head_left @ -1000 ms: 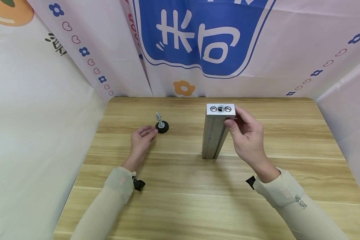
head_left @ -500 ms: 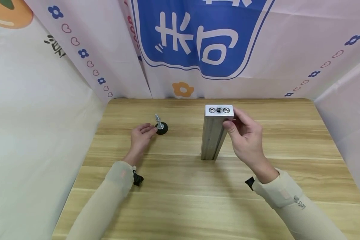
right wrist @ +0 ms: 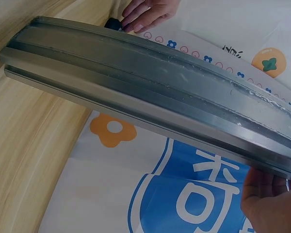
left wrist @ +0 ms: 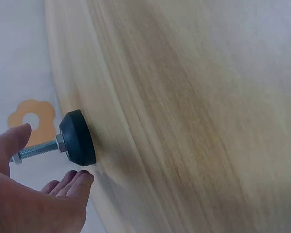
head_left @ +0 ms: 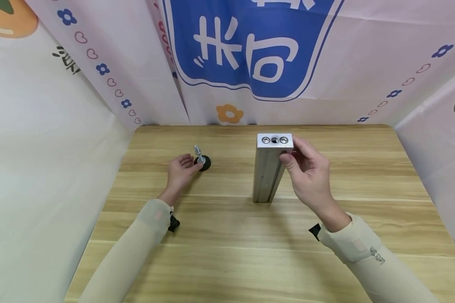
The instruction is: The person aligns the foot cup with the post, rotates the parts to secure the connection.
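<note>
A levelling foot [head_left: 205, 163] with a black round base and a threaded metal stud stands on the wooden table, stud up. My left hand [head_left: 179, 173] is right beside it, thumb overlapping the base in the head view. In the left wrist view, the thumb is near the stud and the loosely bent fingertips [left wrist: 82, 180] lie by the edge of the black base [left wrist: 79, 138]. My right hand [head_left: 311, 172] grips the upper end of an upright aluminium profile [head_left: 263, 176], thumb in front and fingers behind. Two screws flank a central hole in its end plate [head_left: 274, 141].
The wooden table [head_left: 220, 261] ends at a printed cloth backdrop [head_left: 326, 88] with a blue sign. A white cloth wall [head_left: 41, 168] runs along the left side. Black wrist devices [head_left: 173, 224] show at both cuffs.
My left hand has closed in slightly on the levelling foot, its thumb now overlapping the base. The right hand keeps its grip on the profile. The whole head view has shifted slightly.
</note>
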The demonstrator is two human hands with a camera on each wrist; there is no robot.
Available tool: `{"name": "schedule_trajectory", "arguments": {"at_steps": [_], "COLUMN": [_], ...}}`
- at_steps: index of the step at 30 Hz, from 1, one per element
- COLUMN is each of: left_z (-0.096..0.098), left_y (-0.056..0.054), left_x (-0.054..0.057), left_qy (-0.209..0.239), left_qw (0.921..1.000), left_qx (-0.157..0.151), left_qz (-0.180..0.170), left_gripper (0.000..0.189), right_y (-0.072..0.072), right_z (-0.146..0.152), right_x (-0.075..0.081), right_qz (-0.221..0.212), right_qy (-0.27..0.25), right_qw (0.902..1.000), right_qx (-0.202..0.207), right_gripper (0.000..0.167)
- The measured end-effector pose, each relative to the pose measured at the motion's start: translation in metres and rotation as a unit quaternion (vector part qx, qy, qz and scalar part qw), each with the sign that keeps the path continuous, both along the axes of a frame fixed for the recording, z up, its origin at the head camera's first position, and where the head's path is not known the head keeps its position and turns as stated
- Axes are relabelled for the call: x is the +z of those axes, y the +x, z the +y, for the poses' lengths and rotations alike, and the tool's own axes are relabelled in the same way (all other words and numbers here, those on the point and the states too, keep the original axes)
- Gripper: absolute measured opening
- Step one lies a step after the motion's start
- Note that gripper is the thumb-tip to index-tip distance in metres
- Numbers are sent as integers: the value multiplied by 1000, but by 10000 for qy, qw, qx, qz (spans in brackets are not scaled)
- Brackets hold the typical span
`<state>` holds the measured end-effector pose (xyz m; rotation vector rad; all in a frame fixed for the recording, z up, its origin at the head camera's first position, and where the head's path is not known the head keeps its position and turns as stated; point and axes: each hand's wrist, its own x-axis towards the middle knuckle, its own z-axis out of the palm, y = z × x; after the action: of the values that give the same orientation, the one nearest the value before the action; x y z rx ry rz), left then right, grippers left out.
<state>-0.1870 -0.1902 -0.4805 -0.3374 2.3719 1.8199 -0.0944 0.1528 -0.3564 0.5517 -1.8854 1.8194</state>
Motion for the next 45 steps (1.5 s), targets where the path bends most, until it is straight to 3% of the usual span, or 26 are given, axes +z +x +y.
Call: {"name": "schedule_trajectory", "arguments": {"at_steps": [8,18,28,36,45], "left_z": [1,-2,3,10,17], "left_y": [-3,-12,-12,-11,-11], "left_x": [-4,-18,-22,-31,-30], "left_qy": [-213,-122,-312,-628,-1016], "left_qw": [9996,9997,9984,9937,9907], "left_qx": [-99,-121,-68,-392,-178], "left_qz": [141,192,470,835,893], "left_gripper": [76,82,83,80,76], "right_y": [1,0,0,2,2], "right_z": [-3,-6,-7,-3,-3], "right_x": [0,-1,-1,-2,0], "right_qz": [-13,-17,50,8,79], "right_qy": [-32,-55,-133,-160,-197], "right_qw": [10000,10000,9999,9999,9998], "right_qx": [1,71,55,-4,33], "right_gripper": [48,55,59,52,51]}}
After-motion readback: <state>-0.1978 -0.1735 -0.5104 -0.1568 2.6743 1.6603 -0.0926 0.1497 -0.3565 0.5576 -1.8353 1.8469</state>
